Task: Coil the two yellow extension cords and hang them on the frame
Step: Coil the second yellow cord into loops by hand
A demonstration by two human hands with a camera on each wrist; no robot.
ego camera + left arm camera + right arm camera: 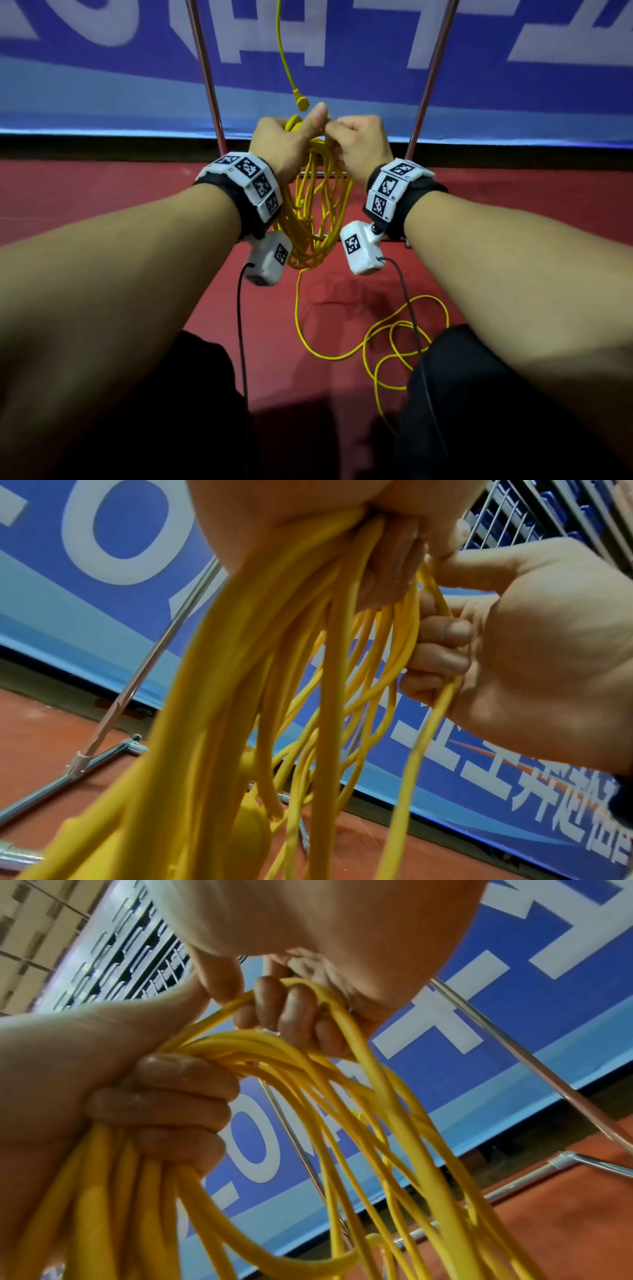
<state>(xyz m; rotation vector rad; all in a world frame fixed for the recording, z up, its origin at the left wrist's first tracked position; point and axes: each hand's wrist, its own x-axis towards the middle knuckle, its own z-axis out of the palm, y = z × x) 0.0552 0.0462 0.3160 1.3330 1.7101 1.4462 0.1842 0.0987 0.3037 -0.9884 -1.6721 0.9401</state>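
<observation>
A: Left hand point(279, 144) raised in front of the chest, forearm reaching forward, fingers curled round the top of the coiled yellow extension cord point(310, 219). Thumb up, tip against the right hand.

B: Confirmed from the right wrist view: left fingers point(178, 1096) wrapped tight over a thick bundle of loops. Right hand point(361, 144)?

A: Level with the left, knuckles toward the camera, closed round one or two strands of the same cord beside the bundle. Seen from the left wrist view: right fingers point(441, 647) folded over a strand running down through the palm.

B: Hands touching at the thumbs, wrists apart. Tagged white wristbands point(251, 185) on both wrists, camera modules below with black leads hanging.

A: Coil dangling between the forearms in long loops. Loose tail dropping from the bottom of the coil to the red floor point(102, 205), lying there in a few slack curls point(404, 339) near the right knee.

B: Second yellow cord point(282, 51) hanging from above the picture's top, plug end point(301, 102) just above the left thumb. Attachment point out of view.

A: Metal frame point(430, 78) behind the hands, two slanted uprights either side, base bars on the floor. Blue banner with large white characters point(342, 41) beyond.
</observation>
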